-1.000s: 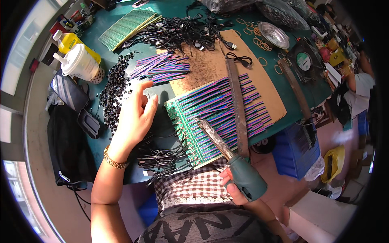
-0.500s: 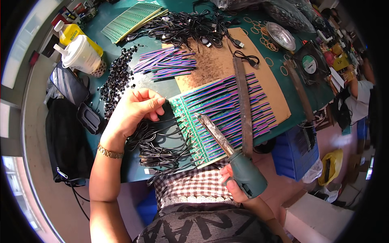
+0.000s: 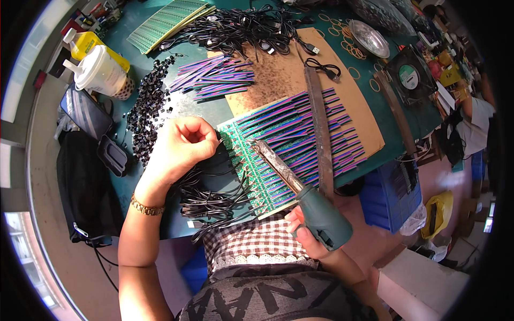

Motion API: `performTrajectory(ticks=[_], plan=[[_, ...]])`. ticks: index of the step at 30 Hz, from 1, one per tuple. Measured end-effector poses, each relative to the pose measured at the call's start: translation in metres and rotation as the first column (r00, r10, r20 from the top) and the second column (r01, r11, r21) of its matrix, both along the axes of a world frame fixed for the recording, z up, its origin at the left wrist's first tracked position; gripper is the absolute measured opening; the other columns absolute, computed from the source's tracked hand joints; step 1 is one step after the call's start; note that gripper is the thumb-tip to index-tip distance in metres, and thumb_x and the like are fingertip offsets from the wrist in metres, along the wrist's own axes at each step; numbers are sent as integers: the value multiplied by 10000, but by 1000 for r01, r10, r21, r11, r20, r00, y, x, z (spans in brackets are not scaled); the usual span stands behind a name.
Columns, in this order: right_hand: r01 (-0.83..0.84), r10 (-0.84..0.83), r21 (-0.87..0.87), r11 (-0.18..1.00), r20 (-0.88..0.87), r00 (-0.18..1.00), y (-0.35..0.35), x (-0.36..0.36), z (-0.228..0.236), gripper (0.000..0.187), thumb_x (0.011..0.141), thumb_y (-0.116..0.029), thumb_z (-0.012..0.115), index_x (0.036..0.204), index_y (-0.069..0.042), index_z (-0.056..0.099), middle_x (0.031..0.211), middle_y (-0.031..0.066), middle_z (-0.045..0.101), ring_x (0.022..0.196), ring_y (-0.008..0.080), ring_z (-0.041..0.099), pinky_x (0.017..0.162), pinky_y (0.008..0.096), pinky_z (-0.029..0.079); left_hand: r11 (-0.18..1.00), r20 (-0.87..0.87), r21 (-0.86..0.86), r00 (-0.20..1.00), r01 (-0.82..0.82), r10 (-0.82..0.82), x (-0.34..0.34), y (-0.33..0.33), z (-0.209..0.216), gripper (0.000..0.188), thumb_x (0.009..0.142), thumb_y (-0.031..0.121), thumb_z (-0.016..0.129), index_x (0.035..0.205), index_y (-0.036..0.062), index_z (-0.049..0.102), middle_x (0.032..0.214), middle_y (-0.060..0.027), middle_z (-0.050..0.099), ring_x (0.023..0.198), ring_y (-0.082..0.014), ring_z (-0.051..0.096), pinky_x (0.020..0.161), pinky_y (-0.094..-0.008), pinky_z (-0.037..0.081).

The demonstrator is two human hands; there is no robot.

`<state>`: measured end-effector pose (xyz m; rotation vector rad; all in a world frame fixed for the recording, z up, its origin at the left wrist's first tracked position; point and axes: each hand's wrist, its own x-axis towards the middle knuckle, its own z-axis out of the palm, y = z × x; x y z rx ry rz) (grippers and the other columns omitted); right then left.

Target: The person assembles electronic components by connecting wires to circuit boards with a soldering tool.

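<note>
My left hand (image 3: 184, 147), a metal band at its wrist, pinches the end of a thin black cable at the left edge of a green circuit board panel (image 3: 229, 136). The fingers mostly hide that end. From below, my right hand (image 3: 306, 235) grips the green handle of a soldering iron (image 3: 286, 174). Its tip is over the board's left part, close to the solder points. Multicoloured ribbon wires (image 3: 289, 134) run rightward from the board under a dark metal bar (image 3: 319, 128). Several black cables (image 3: 211, 200) lie along the board's left edge, some joined to it.
Small black parts (image 3: 147, 115) are heaped left of loose ribbon strips (image 3: 217, 77). Behind lie USB cables (image 3: 241, 32) and stacked green boards (image 3: 166, 24). A drink cup (image 3: 104, 75) and a yellow bottle (image 3: 88, 45) stand far left. Cardboard (image 3: 358, 112) lies under the board.
My left hand's fingers have closed tighter and come to the board's edge. The iron's tip has moved left and slightly up, toward that hand. The whole view has shifted a little.
</note>
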<state>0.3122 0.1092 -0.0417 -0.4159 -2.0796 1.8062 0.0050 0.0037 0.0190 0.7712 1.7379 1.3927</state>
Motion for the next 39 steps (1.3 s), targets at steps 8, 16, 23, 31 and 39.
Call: performTrajectory(ticks=[8,16,23,31,39], plan=[[174,-178,-241,955,8,984,-6,-9,6,293,787,-49,680,1067,19,631,949,100,690,874,194,664,805,306,514,991,-199,-61,974,-120,106,9,5,8,62,843,41,663,798,13,633,705,64,565,621,5,459,557,-161,366],[68,-70,-368,927,8,997,-4,-17,24,253,858,-71,610,1092,24,581,867,77,660,785,134,636,716,272,511,999,-384,-35,923,21,-33,8,0,10,123,783,107,761,835,18,694,729,6,590,693,-79,503,659,-235,411],[60,-132,-475,878,-119,984,-8,-37,50,364,885,-89,561,1193,-20,381,935,197,585,736,205,627,554,302,531,989,-514,116,858,91,-18,21,0,22,128,809,63,722,929,18,719,727,-35,649,659,-104,571,628,-235,461],[17,-163,-679,734,-152,975,-12,-76,68,425,887,2,568,1246,-82,355,872,105,553,713,170,607,488,270,485,984,-53,108,989,145,-140,45,-8,36,89,910,69,617,905,-12,652,785,-49,683,720,-99,655,677,-227,540],[114,-236,-611,783,-123,964,-13,-91,70,471,885,25,584,1295,-65,371,1013,130,612,757,134,615,540,240,494,954,-255,63,929,295,-270,55,-5,35,144,860,162,680,880,22,654,753,-54,580,735,-187,559,683,-299,453]])
